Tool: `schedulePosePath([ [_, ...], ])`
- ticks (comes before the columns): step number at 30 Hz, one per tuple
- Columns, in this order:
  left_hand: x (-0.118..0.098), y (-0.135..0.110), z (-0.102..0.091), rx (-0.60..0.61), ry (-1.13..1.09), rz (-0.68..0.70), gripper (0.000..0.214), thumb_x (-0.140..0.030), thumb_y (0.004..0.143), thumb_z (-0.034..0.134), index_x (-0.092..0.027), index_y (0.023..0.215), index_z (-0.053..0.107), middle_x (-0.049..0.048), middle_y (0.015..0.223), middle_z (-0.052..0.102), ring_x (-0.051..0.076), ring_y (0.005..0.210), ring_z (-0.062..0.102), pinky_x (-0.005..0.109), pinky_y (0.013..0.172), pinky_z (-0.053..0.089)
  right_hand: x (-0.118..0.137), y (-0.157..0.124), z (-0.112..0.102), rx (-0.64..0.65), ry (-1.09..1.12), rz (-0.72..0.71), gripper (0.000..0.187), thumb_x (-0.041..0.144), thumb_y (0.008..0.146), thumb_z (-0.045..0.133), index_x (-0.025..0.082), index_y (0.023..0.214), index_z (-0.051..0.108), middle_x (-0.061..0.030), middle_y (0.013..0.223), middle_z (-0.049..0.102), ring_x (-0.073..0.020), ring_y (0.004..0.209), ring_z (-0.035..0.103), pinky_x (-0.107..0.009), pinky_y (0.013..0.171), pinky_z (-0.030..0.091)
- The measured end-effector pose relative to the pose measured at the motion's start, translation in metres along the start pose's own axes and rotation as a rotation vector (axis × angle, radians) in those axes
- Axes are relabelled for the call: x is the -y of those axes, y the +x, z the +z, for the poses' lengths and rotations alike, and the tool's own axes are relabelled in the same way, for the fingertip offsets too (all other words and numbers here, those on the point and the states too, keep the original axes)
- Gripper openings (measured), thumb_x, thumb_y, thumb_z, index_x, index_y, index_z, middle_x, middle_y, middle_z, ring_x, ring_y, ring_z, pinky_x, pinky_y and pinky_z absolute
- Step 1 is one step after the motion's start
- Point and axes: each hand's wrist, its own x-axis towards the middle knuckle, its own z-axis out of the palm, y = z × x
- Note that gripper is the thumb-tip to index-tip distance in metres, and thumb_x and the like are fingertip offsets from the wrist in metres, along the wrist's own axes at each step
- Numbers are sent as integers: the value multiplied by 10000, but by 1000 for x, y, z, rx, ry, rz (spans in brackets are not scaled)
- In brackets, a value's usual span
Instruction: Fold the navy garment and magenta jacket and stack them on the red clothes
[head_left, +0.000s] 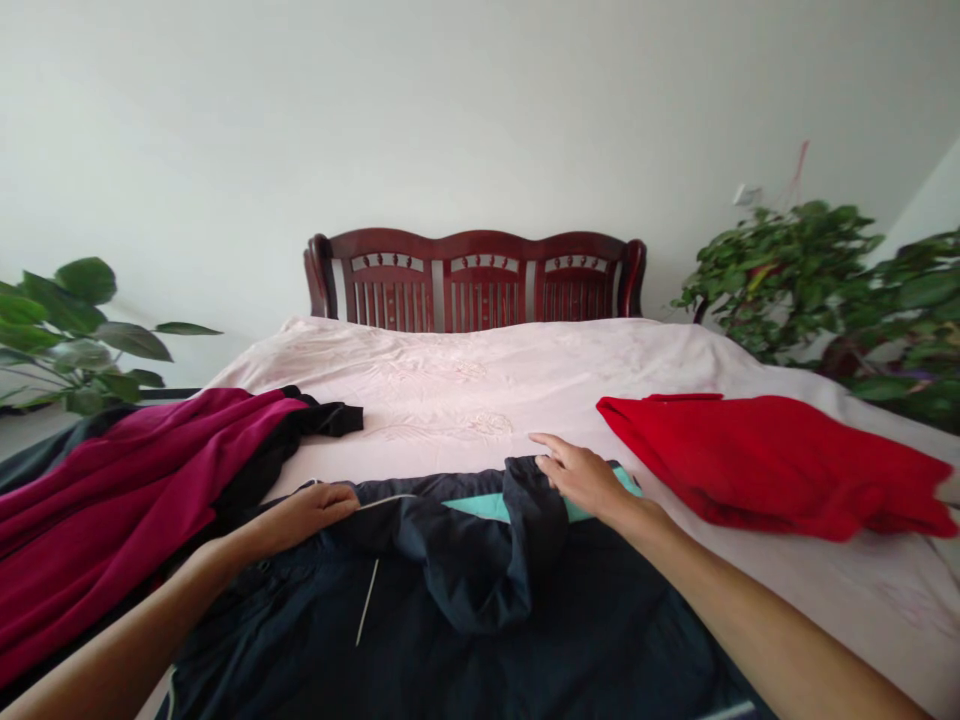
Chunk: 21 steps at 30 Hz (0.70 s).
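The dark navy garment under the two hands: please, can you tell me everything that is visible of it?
The dark navy garment lies spread on the pale pink bedspread, closest to the viewer, and looks like soft fabric. One part is folded over in a bunched flap, beside a mint-green panel. Thin white lines show on it. The left hand rests on its upper edge; the right hand touches the flap's top.

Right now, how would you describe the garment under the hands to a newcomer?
From the dark red wooden headboard, follow the pale pink bedspread to the near end. The dark navy garment lies there under both the left hand and right hand. Unlike the crimson-and-black garment and bright red one flanking it, it shows a teal panel.
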Motion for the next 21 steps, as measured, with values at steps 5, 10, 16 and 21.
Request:
schedulePosePath([
  [5, 9, -4, -20, -325, -187, -98, 655, -771, 783, 443, -174, 888, 690, 79, 859, 731, 257, 887, 669, 361, 886, 495, 41, 0, 15, 188, -281, -258, 427, 474, 960, 362, 295, 1137, 707, -59, 1045, 747, -263, 976, 677, -366, 841, 462],
  [10, 4, -22, -42, -297, -142, -101, 510, -633, 736, 616, -185, 960, 712, 67, 943, 744, 261, 917, 675, 348, 859, 511, 51, 6, 27, 233, -525, -223, 500, 586, 905, 423, 199, 872, 737, -146, 901, 745, -308, 880, 685, -422, 781, 468],
  [16, -5, -31, -15, -89, 212, -71, 381, -496, 715, 648, -226, 971, 734, 38, 895, 691, 219, 785, 603, 307, 739, 457, 28, 8, 2, -75, -7, -102, 184, 377, 716, 655, 220, 640, 595, -17, 659, 645, -190, 668, 618, -297, 624, 460],
  [21, 20, -26, 0, -127, 57, -145, 423, -591, 836, 471, -203, 707, 582, 1, 683, 575, 193, 688, 568, 287, 650, 419, -24, -6, -30, -580, 1131, 130, 280, 346, 647, 752, 237, 714, 503, 55, 645, 588, -125, 575, 572, -243, 531, 489],
])
